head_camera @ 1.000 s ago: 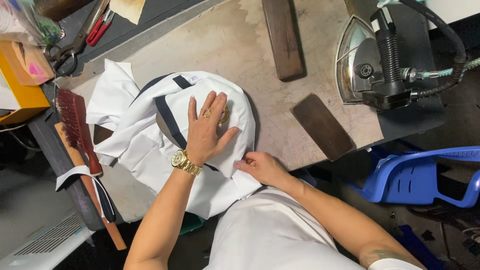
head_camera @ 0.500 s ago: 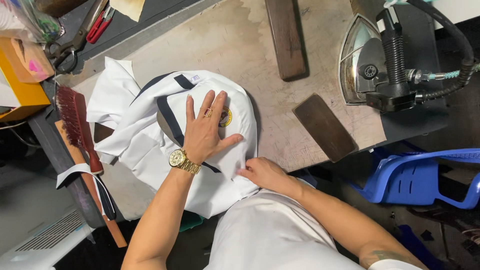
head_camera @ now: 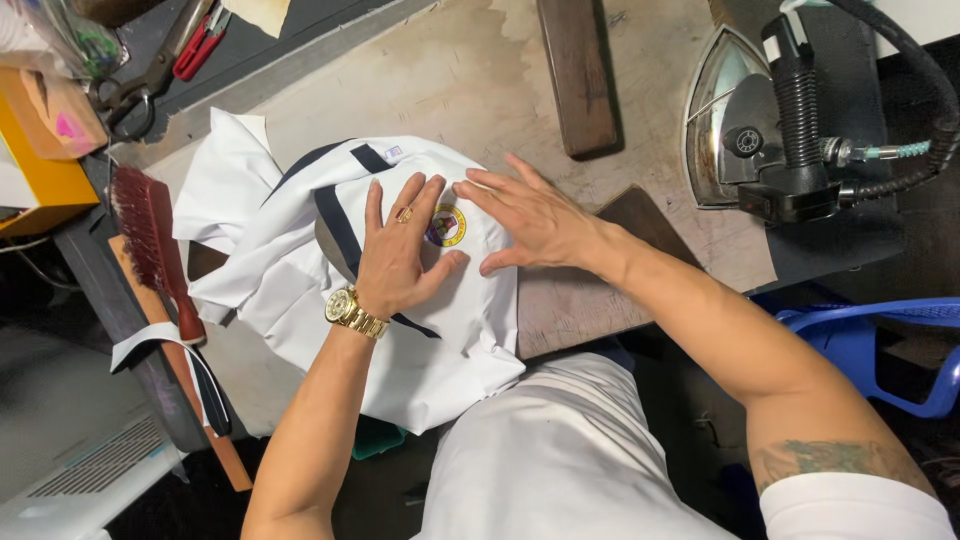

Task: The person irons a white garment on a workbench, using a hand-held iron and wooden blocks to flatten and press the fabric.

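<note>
We've got both palms flat on the white shirt [head_camera: 400,300] spread over the table [head_camera: 480,80]: left hand [head_camera: 395,255] (fingers slightly apart) beside the round badge [head_camera: 447,226], right hand [head_camera: 525,215] splayed, iron [head_camera: 760,130] well apart.

A worn, stained desk [head_camera: 470,70] carries a white garment [head_camera: 300,270] at its nine o'clock side; a dark wooden block [head_camera: 577,75] lies at twelve. A steam iron [head_camera: 770,130] rests on its dark mat at two o'clock; another dark block [head_camera: 650,215] lies just beside the garment.

Steam iron [head_camera: 760,130] at right; red-bristled brush [head_camera: 150,240] at left; scissors [head_camera: 135,85]; blue plastic chair [head_camera: 880,345].
</note>
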